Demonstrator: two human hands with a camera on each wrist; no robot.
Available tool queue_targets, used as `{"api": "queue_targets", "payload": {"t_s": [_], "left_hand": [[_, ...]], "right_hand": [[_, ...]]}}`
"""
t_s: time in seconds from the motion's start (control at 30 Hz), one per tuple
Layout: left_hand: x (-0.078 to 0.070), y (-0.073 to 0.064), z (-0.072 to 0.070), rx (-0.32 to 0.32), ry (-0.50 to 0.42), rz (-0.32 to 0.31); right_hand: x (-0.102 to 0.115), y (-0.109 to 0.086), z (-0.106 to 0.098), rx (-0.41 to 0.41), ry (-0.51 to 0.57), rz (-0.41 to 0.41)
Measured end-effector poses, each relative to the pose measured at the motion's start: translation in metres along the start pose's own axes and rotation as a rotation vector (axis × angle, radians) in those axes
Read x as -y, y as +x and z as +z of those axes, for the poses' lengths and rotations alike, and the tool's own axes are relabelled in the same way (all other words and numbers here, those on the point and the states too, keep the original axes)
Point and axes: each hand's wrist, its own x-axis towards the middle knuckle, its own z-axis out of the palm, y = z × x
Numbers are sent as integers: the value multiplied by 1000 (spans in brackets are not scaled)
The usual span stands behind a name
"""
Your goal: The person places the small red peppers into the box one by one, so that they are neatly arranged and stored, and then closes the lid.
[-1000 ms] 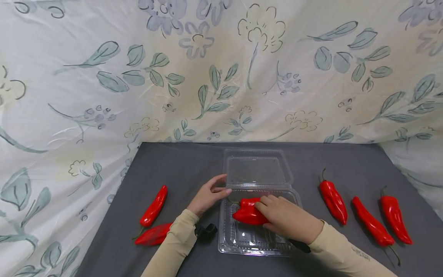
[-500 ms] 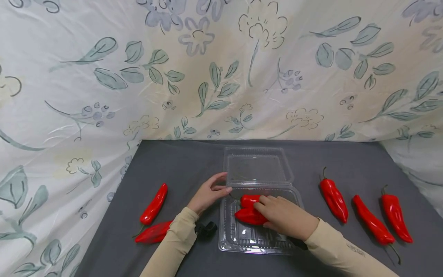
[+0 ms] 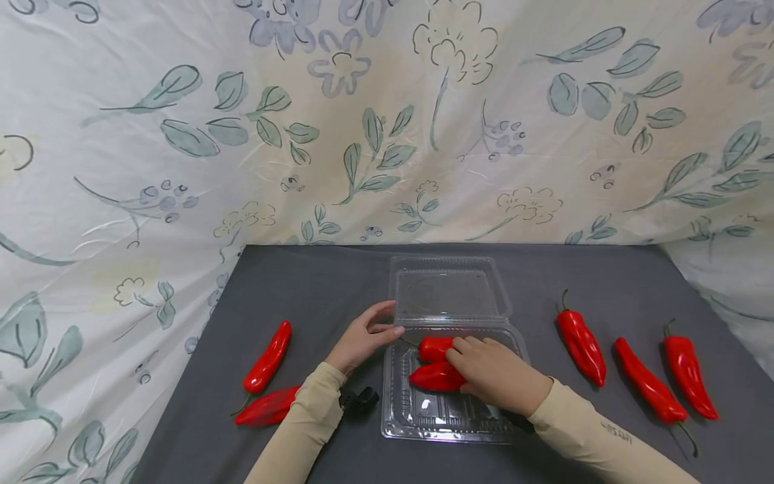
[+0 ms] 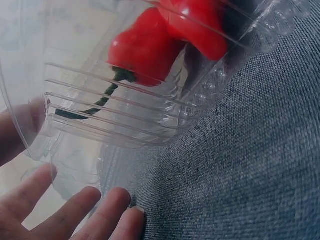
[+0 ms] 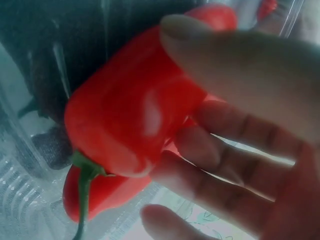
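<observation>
In the head view, a clear plastic clamshell container (image 3: 411, 433) lies unfolded on the dark cloth. Two red peppers are side by side in its base: a rear pepper (image 3: 434, 349) with its stem leftward, and a front pepper (image 3: 437, 378) with its tip leftward. My right hand (image 3: 492, 373) holds the front pepper, thumb (image 5: 215, 50) along its flank and fingers around the other side. At the base's back left corner is my left hand (image 3: 363, 339), thumb (image 4: 22, 127) on the rim and the other fingers spread outside the wall.
The container's lid (image 3: 450, 292) lies back behind the base. Right of it are three red peppers, the nearest to it being a long pepper (image 3: 582, 346). At left lie a pepper (image 3: 268, 357) and another pepper (image 3: 266, 408), partly behind the left sleeve (image 3: 302, 423). A floral curtain (image 3: 387, 168) hangs behind.
The front pepper has turned and come down beside the rear one under my right hand, and the two now show apart. My left hand has kept its place at the rim.
</observation>
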Motion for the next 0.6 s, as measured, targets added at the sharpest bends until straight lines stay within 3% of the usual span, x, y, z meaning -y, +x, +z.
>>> {"api": "queue_targets", "payload": {"t_s": [0.6], "left_hand": [[2, 0, 0, -13, 5, -5]], "right_hand": [[-1, -4, -1, 4, -9, 23]]}}
